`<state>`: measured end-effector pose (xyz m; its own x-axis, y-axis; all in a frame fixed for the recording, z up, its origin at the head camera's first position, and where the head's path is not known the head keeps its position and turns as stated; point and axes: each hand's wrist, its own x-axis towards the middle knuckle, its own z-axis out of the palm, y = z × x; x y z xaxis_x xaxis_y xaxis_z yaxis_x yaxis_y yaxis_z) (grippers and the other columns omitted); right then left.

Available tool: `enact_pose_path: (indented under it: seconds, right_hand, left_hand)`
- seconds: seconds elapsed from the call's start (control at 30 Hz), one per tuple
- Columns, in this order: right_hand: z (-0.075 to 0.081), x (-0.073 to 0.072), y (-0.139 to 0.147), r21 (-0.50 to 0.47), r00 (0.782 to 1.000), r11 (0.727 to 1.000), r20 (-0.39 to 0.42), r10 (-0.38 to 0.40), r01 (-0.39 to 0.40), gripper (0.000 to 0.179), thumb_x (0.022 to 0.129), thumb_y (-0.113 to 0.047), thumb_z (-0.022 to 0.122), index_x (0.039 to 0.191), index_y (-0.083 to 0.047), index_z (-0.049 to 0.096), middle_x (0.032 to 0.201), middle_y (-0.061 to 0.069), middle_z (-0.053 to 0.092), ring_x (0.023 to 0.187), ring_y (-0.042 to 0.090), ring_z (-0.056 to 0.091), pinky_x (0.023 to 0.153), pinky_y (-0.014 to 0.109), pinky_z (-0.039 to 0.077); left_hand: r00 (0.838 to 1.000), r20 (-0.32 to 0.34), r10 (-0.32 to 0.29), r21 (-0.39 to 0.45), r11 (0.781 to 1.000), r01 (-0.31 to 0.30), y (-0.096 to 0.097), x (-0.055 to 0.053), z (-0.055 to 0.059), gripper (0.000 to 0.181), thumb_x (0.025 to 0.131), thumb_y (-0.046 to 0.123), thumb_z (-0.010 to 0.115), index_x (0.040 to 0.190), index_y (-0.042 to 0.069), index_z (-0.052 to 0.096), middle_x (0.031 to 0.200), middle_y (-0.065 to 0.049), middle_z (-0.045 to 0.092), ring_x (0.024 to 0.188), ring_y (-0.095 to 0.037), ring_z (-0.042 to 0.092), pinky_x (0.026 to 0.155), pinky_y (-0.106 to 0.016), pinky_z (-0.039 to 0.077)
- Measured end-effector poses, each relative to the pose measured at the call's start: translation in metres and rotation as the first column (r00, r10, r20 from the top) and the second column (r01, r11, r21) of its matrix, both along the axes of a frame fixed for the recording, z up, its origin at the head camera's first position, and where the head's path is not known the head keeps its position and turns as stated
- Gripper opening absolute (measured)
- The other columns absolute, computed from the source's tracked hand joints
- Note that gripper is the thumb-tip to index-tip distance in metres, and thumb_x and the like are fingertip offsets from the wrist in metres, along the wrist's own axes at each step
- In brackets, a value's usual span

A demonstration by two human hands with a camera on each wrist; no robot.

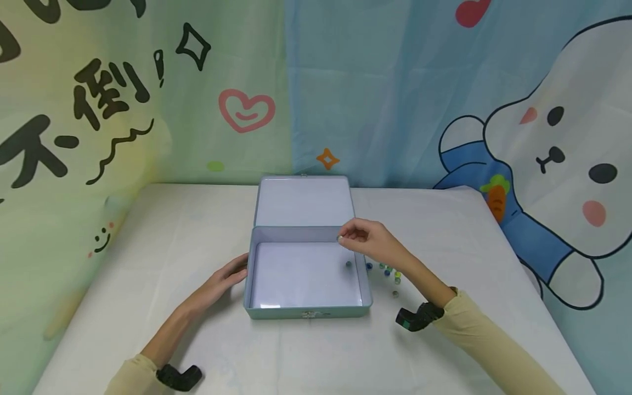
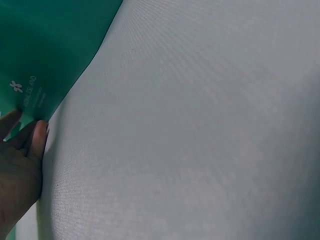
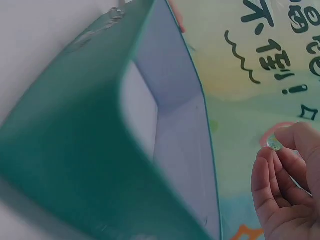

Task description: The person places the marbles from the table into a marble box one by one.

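In the head view a green metal tin box (image 1: 308, 312) lies on the table, its lid (image 1: 305, 201) hinged back. My right hand (image 1: 372, 240) is raised over the box's back right part and pinches a clear glass marble (image 3: 274, 142) between thumb and fingertips, as the right wrist view shows. Inside the box, near its right wall, lies one marble (image 1: 348, 264). My left hand (image 1: 224, 282) rests against the box's left side with fingers extended. The left wrist view shows those fingers (image 2: 39, 140) at the tin's printed green side.
Several green, blue and clear marbles (image 1: 387, 272) are scattered on the white-covered table (image 1: 306, 356) just right of the box, partly behind my right forearm. One marble (image 1: 395, 294) lies nearer the front. A printed cloth backdrop (image 1: 385, 99) hangs behind the table.
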<state>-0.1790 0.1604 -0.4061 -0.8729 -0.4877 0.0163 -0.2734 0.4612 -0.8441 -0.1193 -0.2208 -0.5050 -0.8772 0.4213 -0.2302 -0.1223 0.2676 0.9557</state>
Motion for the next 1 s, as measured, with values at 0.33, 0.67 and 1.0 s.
enact_pose_path:
  seconds: [0.33,0.67,1.0]
  right_hand:
    - [-0.011,-0.038,-0.066,0.047,0.973,0.972,0.016,0.229,-0.229,0.012,0.091,-0.016,0.067,0.100,-0.009,0.068,0.094,0.005,0.069,0.086,0.012,0.060,0.078,0.021,0.052]
    - [-0.022,-0.051,-0.127,0.156,0.918,0.905,0.027,0.396,-0.395,0.010,0.090,-0.016,0.068,0.095,-0.008,0.068,0.091,0.005,0.071,0.082,0.006,0.061,0.075,0.017,0.051]
    - [-0.052,-0.052,-0.153,0.287,0.883,0.838,0.063,0.466,-0.463,0.011,0.087,-0.013,0.072,0.091,-0.006,0.066,0.085,0.005,0.067,0.075,0.002,0.057,0.069,0.012,0.047]
  left_hand:
    - [1.000,-0.002,0.015,-0.004,1.000,-0.015,-0.001,-0.001,0.001,0.060,0.103,0.035,0.042,0.155,0.013,0.022,0.159,-0.015,0.027,0.148,-0.039,0.022,0.117,-0.064,0.015]
    - [0.999,0.021,0.023,-0.019,1.000,-0.023,0.002,-0.002,-0.001,0.061,0.102,0.038,0.043,0.155,0.014,0.022,0.159,-0.013,0.029,0.148,-0.036,0.023,0.118,-0.062,0.016]
    - [1.000,0.028,0.012,-0.015,1.000,-0.012,0.000,-0.002,0.002,0.061,0.102,0.039,0.043,0.155,0.016,0.023,0.159,-0.012,0.029,0.148,-0.035,0.024,0.119,-0.061,0.015]
